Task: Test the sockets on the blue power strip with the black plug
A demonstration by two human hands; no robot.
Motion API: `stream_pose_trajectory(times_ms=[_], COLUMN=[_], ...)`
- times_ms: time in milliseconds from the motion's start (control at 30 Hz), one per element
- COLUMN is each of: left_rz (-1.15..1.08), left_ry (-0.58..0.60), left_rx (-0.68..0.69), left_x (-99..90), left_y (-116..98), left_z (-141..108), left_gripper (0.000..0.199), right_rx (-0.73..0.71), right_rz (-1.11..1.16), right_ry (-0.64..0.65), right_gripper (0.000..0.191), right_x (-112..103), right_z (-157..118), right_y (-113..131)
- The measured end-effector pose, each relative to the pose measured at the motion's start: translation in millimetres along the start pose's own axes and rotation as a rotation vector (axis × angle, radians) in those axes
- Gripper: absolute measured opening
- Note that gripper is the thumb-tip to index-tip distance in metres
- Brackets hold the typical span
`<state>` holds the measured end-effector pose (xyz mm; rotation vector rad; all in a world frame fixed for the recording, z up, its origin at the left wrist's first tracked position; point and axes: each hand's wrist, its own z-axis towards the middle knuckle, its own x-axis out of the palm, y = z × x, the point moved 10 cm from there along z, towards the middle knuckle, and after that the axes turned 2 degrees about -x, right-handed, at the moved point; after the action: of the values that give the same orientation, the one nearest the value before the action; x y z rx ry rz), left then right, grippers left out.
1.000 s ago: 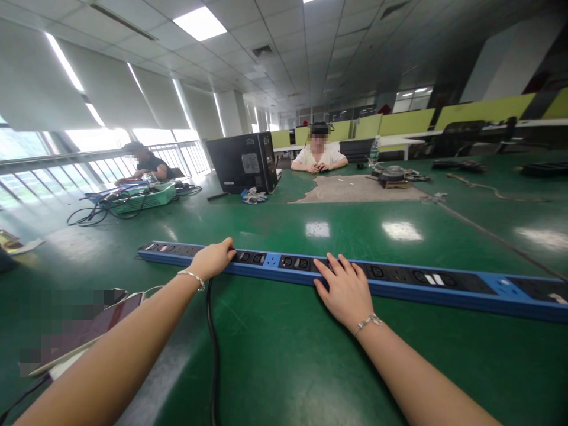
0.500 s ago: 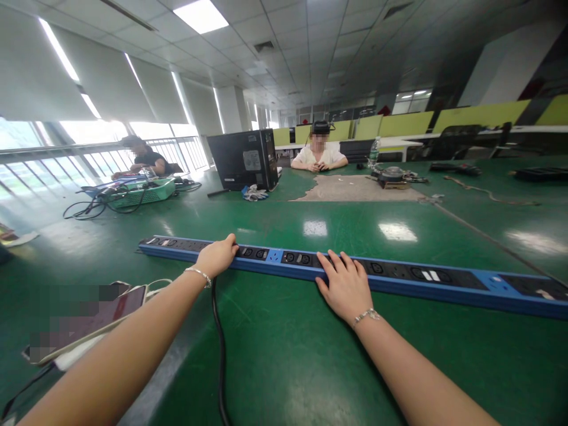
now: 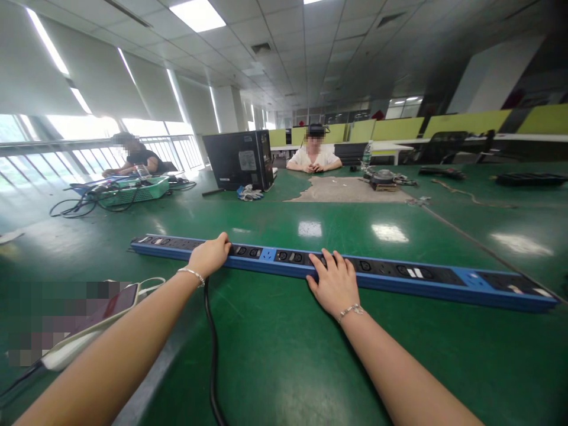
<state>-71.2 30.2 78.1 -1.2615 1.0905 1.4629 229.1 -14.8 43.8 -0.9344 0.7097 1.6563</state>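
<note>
A long blue and black power strip (image 3: 284, 258) lies across the green table in front of me. My left hand (image 3: 208, 254) is closed around its left half, thumb near the top face. From beneath that hand a thick black cable (image 3: 213, 349) runs down toward me; its upper end is hidden. My right hand (image 3: 335, 281) grips the strip just right of the middle, its spread fingers over the top and its thumb at the near side. Various sockets and a blue section show between my hands.
At left lie a phone (image 3: 119, 302) and a white case with a cord. Further back are a green basket (image 3: 142, 192) of cables, a black computer case (image 3: 239, 160), gloves (image 3: 249, 193) and a bottle (image 3: 366, 156). One person (image 3: 314, 157) sits opposite, another (image 3: 137, 157) at left.
The whole view has shifted slightly, so the strip and both hands appear a little further left. The strip's right end now shows. Both hands keep their hold on it.
</note>
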Motion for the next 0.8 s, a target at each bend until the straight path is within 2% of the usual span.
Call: stream_pose_trajectory(times_ms=[133, 233, 300, 400, 467, 500, 567, 667, 733, 800], left_rz=[-0.029, -0.065, -0.115, -0.177, -0.173, -0.16, -0.134, -0.123, -0.132, -0.16], left_ry=[-0.011, -0.026, -0.08, -0.215, -0.258, -0.254, -0.219, -0.141, -0.119, -0.119], left_rx=[-0.02, -0.065, -0.093, -0.084, -0.121, -0.155, -0.198, -0.183, -0.164, -0.145], left_x=[2.0, -7.1, -25.7, -64.9, -81.2, -83.6, -78.8, -57.8, -46.1, -40.5], left_y=[1, 4, 9, 23, 44, 57, 83, 108, 115, 114], left_z=[0, -3, -5, -4, 2, 5, 14, 25, 29, 29], left_gripper=[0.037, 0.037, 0.037, 0.038, 0.037, 0.037, 0.039, 0.04, 0.039, 0.038], right_rx=[0.0, 0.002, -0.003, -0.01, -0.008, -0.008, -0.011, -0.019, -0.02, -0.018], right_rz=[0.001, 0.001, -0.001, -0.011, -0.02, -0.024, -0.028, -0.03, -0.032, -0.032], right_ry=[0.003, 0.004, 0.006, 0.006, 0.003, 0.003, 0.0, -0.011, -0.022, -0.03], right_gripper=[0.045, 0.045, 0.045, 0.045, 0.044, 0.044, 0.044, 0.044, 0.044, 0.044], right_x=[0, 1, 2, 2, 2, 1, 1, 1, 1, 1], right_z=[0, 0, 0, 1, 1, 1, 1, 1, 1, 1], right_y=[0, -1, 0, -1, -1, -1, -1, 0, 0, 0])
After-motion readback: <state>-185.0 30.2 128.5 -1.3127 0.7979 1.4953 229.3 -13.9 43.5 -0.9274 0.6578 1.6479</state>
